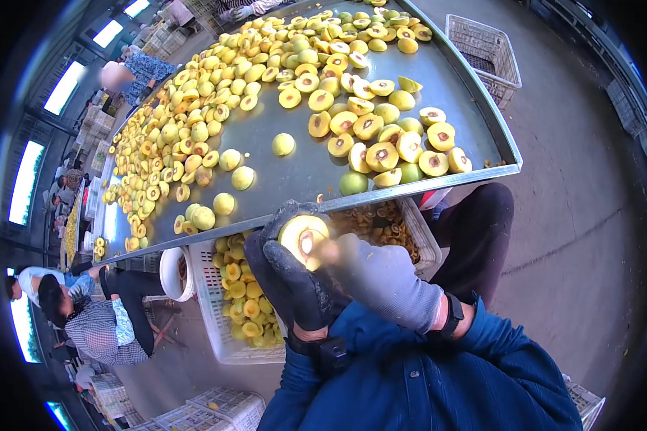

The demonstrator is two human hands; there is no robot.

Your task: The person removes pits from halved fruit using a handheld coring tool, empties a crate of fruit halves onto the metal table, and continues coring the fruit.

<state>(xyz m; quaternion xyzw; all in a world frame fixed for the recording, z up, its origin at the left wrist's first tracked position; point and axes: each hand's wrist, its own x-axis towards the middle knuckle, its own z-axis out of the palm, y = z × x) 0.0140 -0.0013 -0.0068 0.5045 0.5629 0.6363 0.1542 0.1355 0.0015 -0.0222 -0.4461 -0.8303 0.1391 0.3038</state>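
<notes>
My left hand (pixel 293 276), in a dark glove, is closed around a yellow peach half (pixel 303 241). The cut face points up, and a pale core with a reddish-brown ring shows in its middle. Close against the right side of this half is my right hand (pixel 384 276), in a grey glove. Its fingers look closed, but they are smeared by motion and whatever they hold cannot be made out. Both hands are just off the near edge of a metal table (pixel 266 197), above my lap. Cut peach halves (pixel 366 129) lie on the table nearby, several with brown centres.
A large heap of peaches (pixel 194 108) covers the table's left and far parts. Below its edge stand a white crate (pixel 212 316) of peach halves and another crate (pixel 428 248) with brown scraps. A white bucket (pixel 176 273) hangs left. Seated people (pixel 101 330) are beyond it.
</notes>
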